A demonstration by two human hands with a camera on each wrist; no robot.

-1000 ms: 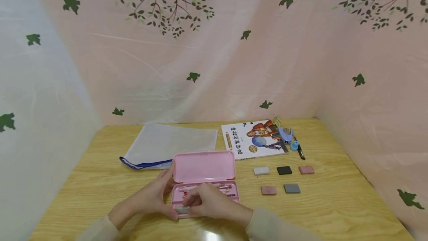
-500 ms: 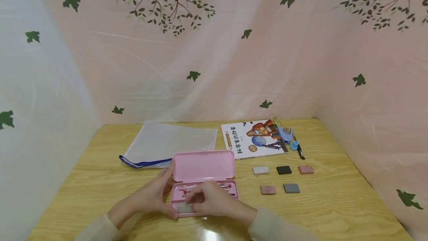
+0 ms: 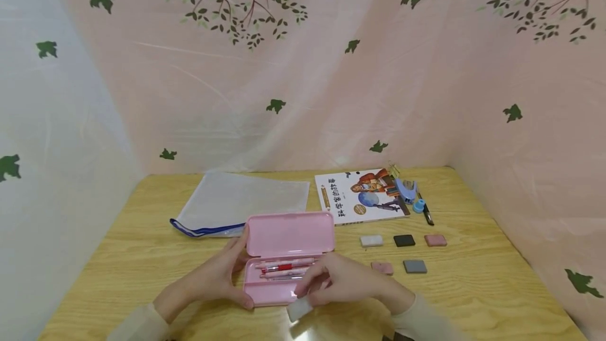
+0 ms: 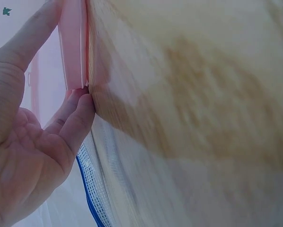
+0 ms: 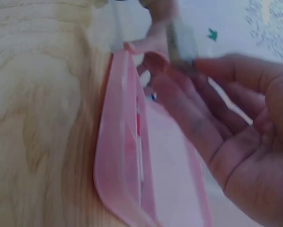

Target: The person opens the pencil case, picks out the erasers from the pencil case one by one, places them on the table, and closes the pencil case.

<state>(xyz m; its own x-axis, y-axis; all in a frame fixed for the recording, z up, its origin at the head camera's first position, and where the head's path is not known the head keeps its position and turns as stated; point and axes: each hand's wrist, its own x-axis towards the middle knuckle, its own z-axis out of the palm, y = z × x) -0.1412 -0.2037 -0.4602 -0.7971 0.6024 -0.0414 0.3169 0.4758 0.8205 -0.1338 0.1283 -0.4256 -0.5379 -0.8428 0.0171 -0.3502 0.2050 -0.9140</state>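
Observation:
An open pink pencil case [image 3: 290, 233] lies on the wooden table, its lid folded back. Several pens [image 3: 284, 266] in red, white and pink fill the rear part of its base; the narrow front compartment [image 3: 270, 293] shows bare pink plastic. My left hand [image 3: 220, 278] grips the case's left end, thumb at the front corner and fingers up by the lid; the left wrist view shows those fingers against the case edge [image 4: 73, 47]. Between thumb and fingers my right hand [image 3: 350, 278] pinches a whitish-grey eraser [image 3: 300, 309], held just in front of the case's front edge.
To the right lie white [image 3: 371, 241], black [image 3: 404, 240], grey [image 3: 415, 266] and two pink erasers [image 3: 435, 240]. Behind are a mesh zip pouch [image 3: 246, 199], a book [image 3: 350, 199], a blue tape dispenser-like item [image 3: 405, 191], a small blue cap-like piece [image 3: 418, 206] and a dark pen [image 3: 428, 216].
My right hand has lifted the whitish-grey eraser out of the case's front compartment and moved it right and toward me. The left hand keeps its grip on the case.

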